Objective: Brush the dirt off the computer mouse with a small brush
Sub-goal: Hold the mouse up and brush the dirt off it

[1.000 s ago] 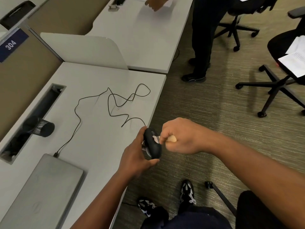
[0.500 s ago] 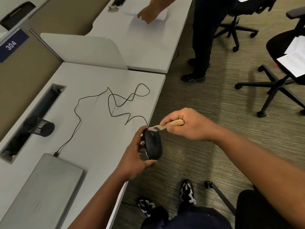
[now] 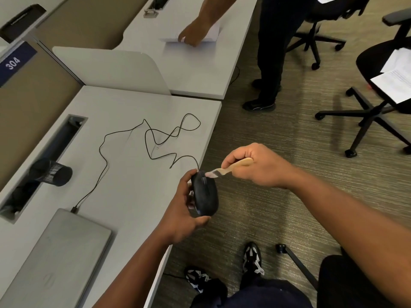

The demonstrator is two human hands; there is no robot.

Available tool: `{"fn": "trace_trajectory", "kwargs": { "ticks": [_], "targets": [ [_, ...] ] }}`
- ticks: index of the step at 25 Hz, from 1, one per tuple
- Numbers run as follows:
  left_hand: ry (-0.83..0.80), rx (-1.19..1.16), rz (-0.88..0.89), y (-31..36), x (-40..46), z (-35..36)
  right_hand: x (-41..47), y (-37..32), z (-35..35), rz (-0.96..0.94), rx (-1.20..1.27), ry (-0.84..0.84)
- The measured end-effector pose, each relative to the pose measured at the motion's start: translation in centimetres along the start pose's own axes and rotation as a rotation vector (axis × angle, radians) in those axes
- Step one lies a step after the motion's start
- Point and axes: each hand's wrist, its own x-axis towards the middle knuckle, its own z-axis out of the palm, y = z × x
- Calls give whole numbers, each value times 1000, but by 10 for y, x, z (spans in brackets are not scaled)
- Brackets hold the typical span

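Grey desk [image 3: 124, 174] fills the left, carpet the right. Off its near right edge, the left hand [image 3: 180, 210] grips the black mouse [image 3: 205, 194] (cord [image 3: 155, 138] looping far across the desk). The right hand [image 3: 258, 165] pinches the brush [image 3: 224, 171], bristles touching the mouse's far end. A laptop [image 3: 55, 258] lies near left.

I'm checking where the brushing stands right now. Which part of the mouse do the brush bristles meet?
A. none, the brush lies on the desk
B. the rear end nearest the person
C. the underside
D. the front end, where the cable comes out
D: the right hand holds the brush with its bristles at the front end of the mouse, near the cable, while the left hand grips the mouse.
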Motion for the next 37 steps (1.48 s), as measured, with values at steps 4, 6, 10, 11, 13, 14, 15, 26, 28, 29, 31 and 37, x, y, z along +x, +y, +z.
{"fn": "trace_trajectory", "kwargs": {
  "ticks": [4,6,10,11,13,14,15,26,28,29,31,37],
  "targets": [
    [-9,-25,-8,0,1,0,2,7,-2,10,146,82],
    [-13,-34,-4,1,2,0,2,6,2,-11,193,38],
    [-11,-44,-10,0,3,-1,5,8,2,14,151,57],
    [-12,-47,-16,-1,3,-1,5,9,1,25,128,78],
    [-10,-52,-24,-2,3,-2,4,11,-1,18,125,97],
    [-11,-57,-24,-2,3,-2,4,11,0,-1,168,93],
    [-12,-66,-24,-2,3,-2,3,10,1,-20,222,78],
    [10,-322,-52,-1,4,-8,2,19,2,-24,241,127],
    [10,-358,-56,1,5,-9,2,16,7,-83,208,117],
    [14,-376,-59,1,6,-8,1,14,9,-100,173,100],
    [33,-409,-70,2,8,-7,0,14,8,-120,110,54],
    [99,-515,-106,4,12,-6,-3,15,-8,-126,105,-121]
  ]
}}
